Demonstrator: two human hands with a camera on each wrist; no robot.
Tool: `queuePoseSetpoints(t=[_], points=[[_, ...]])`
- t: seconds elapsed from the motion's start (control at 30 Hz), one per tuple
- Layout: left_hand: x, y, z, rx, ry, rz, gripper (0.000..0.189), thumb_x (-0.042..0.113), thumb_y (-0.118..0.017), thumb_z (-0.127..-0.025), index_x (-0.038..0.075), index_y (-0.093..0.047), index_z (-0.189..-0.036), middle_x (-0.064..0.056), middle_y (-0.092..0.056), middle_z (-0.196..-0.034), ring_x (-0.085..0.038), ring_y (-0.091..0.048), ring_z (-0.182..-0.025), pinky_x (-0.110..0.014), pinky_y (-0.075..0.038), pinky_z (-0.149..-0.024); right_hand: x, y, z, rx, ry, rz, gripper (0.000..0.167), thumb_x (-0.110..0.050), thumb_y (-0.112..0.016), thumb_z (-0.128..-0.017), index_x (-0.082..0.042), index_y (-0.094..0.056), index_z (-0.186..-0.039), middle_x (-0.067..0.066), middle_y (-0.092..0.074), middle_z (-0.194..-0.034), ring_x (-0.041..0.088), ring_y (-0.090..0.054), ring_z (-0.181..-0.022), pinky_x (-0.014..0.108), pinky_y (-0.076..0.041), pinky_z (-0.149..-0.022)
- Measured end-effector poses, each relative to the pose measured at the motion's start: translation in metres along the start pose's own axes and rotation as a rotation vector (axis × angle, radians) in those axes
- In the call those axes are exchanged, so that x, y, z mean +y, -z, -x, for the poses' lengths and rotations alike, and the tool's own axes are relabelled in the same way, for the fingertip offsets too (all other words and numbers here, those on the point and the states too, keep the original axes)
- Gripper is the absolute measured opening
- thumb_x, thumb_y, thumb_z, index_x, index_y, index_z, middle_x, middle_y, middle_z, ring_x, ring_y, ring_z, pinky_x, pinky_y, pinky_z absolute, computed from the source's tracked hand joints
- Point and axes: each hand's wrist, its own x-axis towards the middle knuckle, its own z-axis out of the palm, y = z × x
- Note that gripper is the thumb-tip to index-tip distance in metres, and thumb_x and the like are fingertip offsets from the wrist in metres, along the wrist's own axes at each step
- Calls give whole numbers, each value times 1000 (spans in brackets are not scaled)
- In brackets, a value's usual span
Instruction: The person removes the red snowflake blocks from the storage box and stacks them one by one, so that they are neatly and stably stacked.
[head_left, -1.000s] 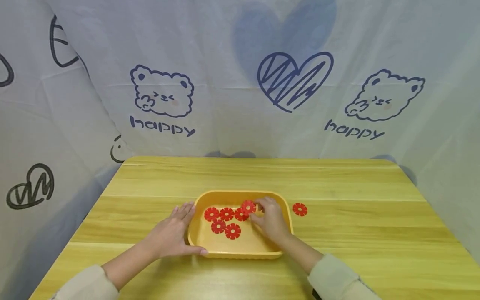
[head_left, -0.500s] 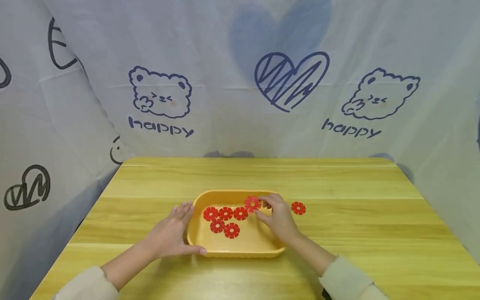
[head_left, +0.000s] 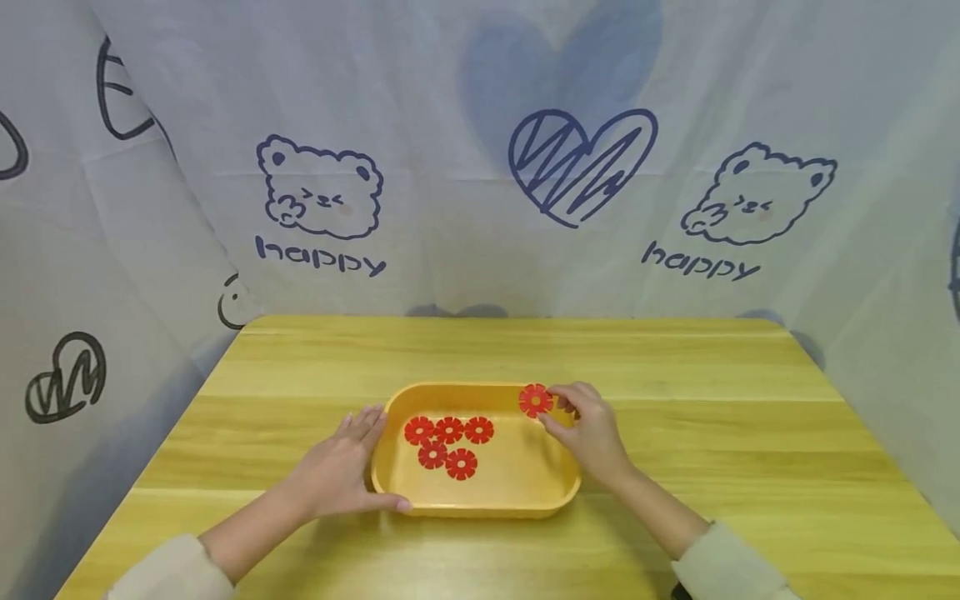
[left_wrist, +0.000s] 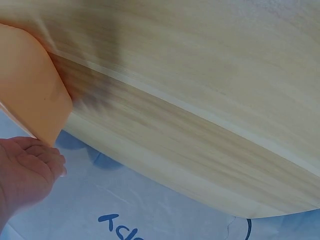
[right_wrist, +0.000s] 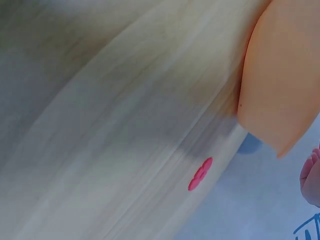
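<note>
A yellow plastic tray (head_left: 517, 475) lies on the table, with several red notched flower-shaped discs (head_left: 461, 464) on the left part of its floor. At its left end my left hand (head_left: 341, 467) holds the tray, fingers along the outer wall and thumb at the front edge. My right hand (head_left: 592, 433) pinches one red flower disc (head_left: 536, 401) between thumb and fingers, over the back right of the tray. In the right wrist view another red disc (right_wrist: 200, 174) lies on the table outside the tray; in the head view the right hand hides it.
The wood-grain table (head_left: 720, 467) extends on both sides of the tray. Behind it hangs a pale cloth (head_left: 450, 208) with drawn bears and hearts. Another cloth (head_left: 97, 250) hangs at the left.
My right hand has lifted the red disc from the group and carried it right, toward the tray's back right rim. My left hand stays at the tray's left end.
</note>
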Motion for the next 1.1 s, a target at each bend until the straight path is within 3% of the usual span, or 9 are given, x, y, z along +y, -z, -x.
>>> queuePoseSetpoints(t=[0.53,0.9,1.1], points=[[-1,-1,0,-4,16,23,119,80,-55,-64,-11,-35,-137,-28,-31,-145,-41,-33,-134,-49,-36,-107,21,20,1,54,-21,19,29,2,-80,-65,5,-67,-92,10,-58,-71,21,-52,-63,19,-45,-50],[0,0,-1,1,2,9,118,81,-54,-65,-11,-36,-136,-28,-32,-145,-41,-34,-133,-48,-36,-107,38,31,8,68,-81,53,28,4,-78,-66,6,-67,-91,12,-59,-70,22,-52,-63,28,-49,-52],[-1,0,0,-2,9,16,119,81,-54,-64,-11,-36,-136,-28,-32,-144,-41,-34,-133,-49,-37,-106,48,32,11,76,-107,72,28,4,-79,-65,7,-67,-91,12,-59,-70,12,-49,-64,25,-49,-53]])
